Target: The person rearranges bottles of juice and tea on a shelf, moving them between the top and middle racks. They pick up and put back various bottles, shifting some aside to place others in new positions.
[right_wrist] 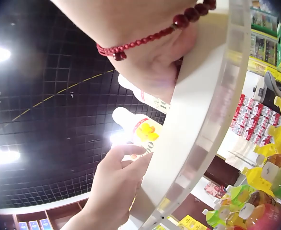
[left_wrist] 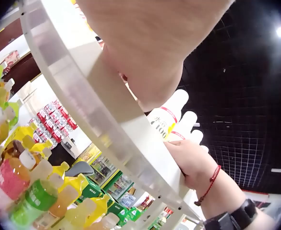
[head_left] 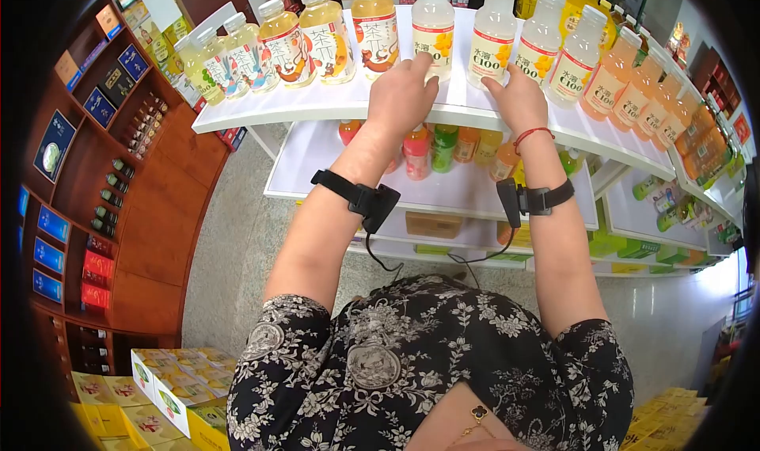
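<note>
Along the upper white shelf's front edge, my left hand (head_left: 402,95) touches the lower front of a clear bottle with a yellow-fruit label (head_left: 433,41), fingers relaxed and not wrapped round it. My right hand (head_left: 518,101) rests its fingers low on the front of a similar bottle (head_left: 538,38), its thumb near the base of another (head_left: 491,35). In the right wrist view my left hand (right_wrist: 114,184) is beside the bottle (right_wrist: 143,132). The left wrist view shows my right hand (left_wrist: 191,158) below white-capped bottles (left_wrist: 167,115). The far fingertips are partly hidden.
Tea bottles (head_left: 376,39) stand left on the curved shelf (head_left: 317,106); orange bottles (head_left: 609,83) stand right. Lower shelves hold colourful bottles (head_left: 416,154). A wooden cabinet (head_left: 150,245) is at left, with yellow boxes (head_left: 178,380) on the floor side.
</note>
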{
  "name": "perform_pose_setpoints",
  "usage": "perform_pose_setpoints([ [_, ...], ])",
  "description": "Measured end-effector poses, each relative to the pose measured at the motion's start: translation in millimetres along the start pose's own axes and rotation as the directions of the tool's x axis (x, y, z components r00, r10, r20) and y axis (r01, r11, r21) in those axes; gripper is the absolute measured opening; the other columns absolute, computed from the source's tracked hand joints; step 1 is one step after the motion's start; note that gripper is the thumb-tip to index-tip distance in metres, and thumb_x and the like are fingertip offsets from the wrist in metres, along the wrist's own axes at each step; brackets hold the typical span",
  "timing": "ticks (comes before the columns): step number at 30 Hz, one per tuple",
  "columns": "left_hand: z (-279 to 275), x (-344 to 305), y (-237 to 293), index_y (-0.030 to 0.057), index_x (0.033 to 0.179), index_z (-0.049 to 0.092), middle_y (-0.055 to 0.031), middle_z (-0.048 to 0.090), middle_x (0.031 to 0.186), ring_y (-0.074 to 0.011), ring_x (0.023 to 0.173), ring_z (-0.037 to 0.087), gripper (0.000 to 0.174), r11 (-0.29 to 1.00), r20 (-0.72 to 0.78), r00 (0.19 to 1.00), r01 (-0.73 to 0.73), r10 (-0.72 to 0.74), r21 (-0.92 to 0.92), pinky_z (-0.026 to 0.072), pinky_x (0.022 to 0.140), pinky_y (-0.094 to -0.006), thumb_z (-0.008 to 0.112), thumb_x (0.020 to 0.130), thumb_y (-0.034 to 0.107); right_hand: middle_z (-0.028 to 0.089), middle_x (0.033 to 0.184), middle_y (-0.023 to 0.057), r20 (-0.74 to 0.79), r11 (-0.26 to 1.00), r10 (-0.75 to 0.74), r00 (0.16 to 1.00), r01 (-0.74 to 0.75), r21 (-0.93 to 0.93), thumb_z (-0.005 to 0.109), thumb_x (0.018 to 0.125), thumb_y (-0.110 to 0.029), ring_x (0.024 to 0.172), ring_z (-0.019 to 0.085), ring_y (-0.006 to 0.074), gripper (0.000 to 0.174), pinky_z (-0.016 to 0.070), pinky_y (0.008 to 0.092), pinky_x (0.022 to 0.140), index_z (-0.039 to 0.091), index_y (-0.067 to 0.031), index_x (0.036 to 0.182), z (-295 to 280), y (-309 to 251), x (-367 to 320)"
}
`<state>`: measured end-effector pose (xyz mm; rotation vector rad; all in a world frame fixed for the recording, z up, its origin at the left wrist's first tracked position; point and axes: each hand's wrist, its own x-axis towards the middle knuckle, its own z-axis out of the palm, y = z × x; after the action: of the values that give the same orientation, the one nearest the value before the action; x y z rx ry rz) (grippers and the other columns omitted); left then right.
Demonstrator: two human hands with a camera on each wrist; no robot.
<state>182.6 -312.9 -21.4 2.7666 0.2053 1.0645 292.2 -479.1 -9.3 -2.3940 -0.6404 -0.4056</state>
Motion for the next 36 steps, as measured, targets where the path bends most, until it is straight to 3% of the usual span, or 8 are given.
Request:
perform_pose_setpoints([
  [5,-4.7,10.1,2.3,0.0179,0.130,0.052,-0.0142,0.065,0.083,-0.0312,0.078,0.065,0.044,0.979,0.037,0.982,-0.190,0.187,0.081,0.0521,0.067,-0.0410,0.056,0.087,0.025,0.067,0.100,0.0208,0.011,1.000,0.008,1.000,-0.008,-0.015,0.066,0.081,-0.038,0.095,0.065,0.0349,0.049,0.0513,0.0423,0.081,0.060,-0.0021,0.114,1.3,1.2,0.7],
  [7,-6.1,22.1,5.7,0.0197,0.134,0.049,-0.0112,0.066,0.078,-0.0287,0.073,0.065,0.046,0.914,0.243,0.938,-0.309,0.247,0.262,0.0518,0.063,-0.0388,0.055,0.089,0.029,0.067,0.099,0.0203,-0.004,1.000,-0.001,1.000,0.001,-0.019,0.067,0.081,-0.040,0.093,0.065,0.0345,0.051,0.0512,0.0425,0.079,0.060,-0.0045,0.117,6.2,6.2,3.0],
  [10,-11.8,28.4,15.0,0.0207,0.134,0.050,-0.0076,0.068,0.077,-0.0261,0.075,0.067,0.047,0.908,0.363,0.918,-0.279,0.157,0.313,0.0529,0.062,-0.0374,0.056,0.088,0.025,0.067,0.100,0.0197,-0.008,1.000,-0.004,1.000,0.003,-0.029,0.066,0.081,-0.040,0.094,0.064,0.0341,0.053,0.0509,0.0423,0.080,0.059,-0.0048,0.120,4.9,2.5,1.8],
  [20,-4.8,25.0,8.9,0.0195,0.134,0.049,-0.0108,0.068,0.077,-0.0288,0.071,0.066,0.043,0.913,0.299,0.937,-0.271,0.179,0.304,0.0523,0.063,-0.0399,0.051,0.093,0.033,0.066,0.107,0.0205,0.027,0.998,0.040,0.999,-0.039,-0.048,0.064,0.083,-0.042,0.101,0.063,0.0332,0.057,0.0503,0.0418,0.085,0.056,-0.0038,0.124,1.2,0.3,1.9],
  [27,-13.9,1.7,-9.8,0.0087,0.112,0.062,-0.0174,0.067,0.090,-0.0343,0.086,0.065,0.035,0.999,0.006,1.000,0.024,-0.024,-0.036,0.0511,0.076,-0.0429,0.056,0.087,0.033,0.069,0.082,0.0137,-0.210,0.981,0.012,0.978,0.030,0.192,0.066,0.081,-0.037,0.078,0.067,0.0304,0.044,0.0516,0.0414,0.070,0.063,-0.0099,0.116,2.7,-4.1,-15.4],
  [29,-7.9,-0.8,-18.6,0.0064,0.107,0.063,-0.0184,0.067,0.093,-0.0349,0.088,0.064,0.035,0.989,-0.027,0.992,0.119,-0.121,-0.084,0.0507,0.078,-0.0430,0.057,0.086,0.033,0.067,0.070,0.0105,-0.153,0.934,-0.214,0.965,0.248,0.259,0.067,0.080,-0.035,0.068,0.066,0.0297,0.039,0.0505,0.0409,0.064,0.065,-0.0120,0.111,9.8,-17.0,-24.2],
  [32,-0.2,-3.1,-24.9,0.0041,0.104,0.064,-0.0186,0.067,0.092,-0.0345,0.085,0.065,0.033,0.991,-0.120,0.984,0.127,-0.132,-0.048,0.0521,0.075,-0.0429,0.059,0.085,0.030,0.067,0.082,0.0169,-0.036,0.938,-0.296,0.955,0.297,0.178,0.066,0.080,-0.035,0.079,0.066,0.0338,0.042,0.0516,0.0420,0.071,0.062,-0.0043,0.108,23.7,-35.9,-10.6],
  [36,-0.3,-1.2,-19.5,0.0056,0.113,0.064,-0.0185,0.068,0.093,-0.0338,0.087,0.065,0.038,0.976,0.011,0.976,0.216,-0.216,-0.003,0.0517,0.077,-0.0427,0.057,0.086,0.032,0.066,0.093,0.0229,0.142,0.966,-0.257,0.956,0.250,0.065,0.066,0.081,-0.035,0.089,0.065,0.0369,0.044,0.0515,0.0434,0.079,0.059,0.0017,0.103,30.2,-54.0,9.7],
])
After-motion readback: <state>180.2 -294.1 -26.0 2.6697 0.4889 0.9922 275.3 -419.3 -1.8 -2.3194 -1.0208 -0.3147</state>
